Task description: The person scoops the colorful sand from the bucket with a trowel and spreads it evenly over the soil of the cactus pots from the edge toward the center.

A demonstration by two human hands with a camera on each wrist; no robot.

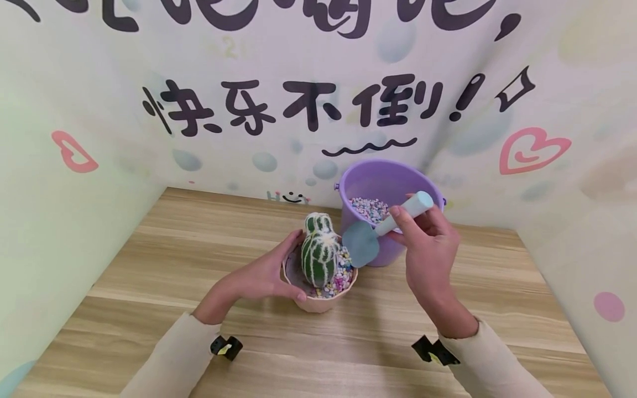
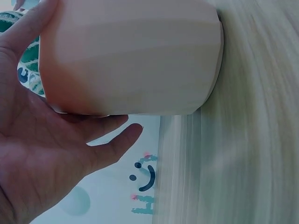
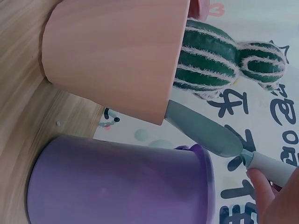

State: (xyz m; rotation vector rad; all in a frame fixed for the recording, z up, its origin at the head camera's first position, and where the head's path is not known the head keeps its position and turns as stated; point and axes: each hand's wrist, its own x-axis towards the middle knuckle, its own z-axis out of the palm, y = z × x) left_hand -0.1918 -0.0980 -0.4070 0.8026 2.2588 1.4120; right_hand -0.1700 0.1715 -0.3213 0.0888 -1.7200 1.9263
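In the head view, I saw the left hand (image 1: 266,273) clasping the pink pot (image 1: 318,305) by its rim and the right hand (image 1: 432,251) gripping the blue shovel (image 1: 362,244) by its handle, near the cactus (image 1: 318,262); black lettering (image 1: 312,108) read “快乐不倒!”. The left wrist view showed a printed smiley (image 2: 150,179) past the pot. In the right wrist view, the shovel's tip reached the rim.

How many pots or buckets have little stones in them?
2: the pot held by the left hand, with stones beside the cactus, and the bucket near the right hand.
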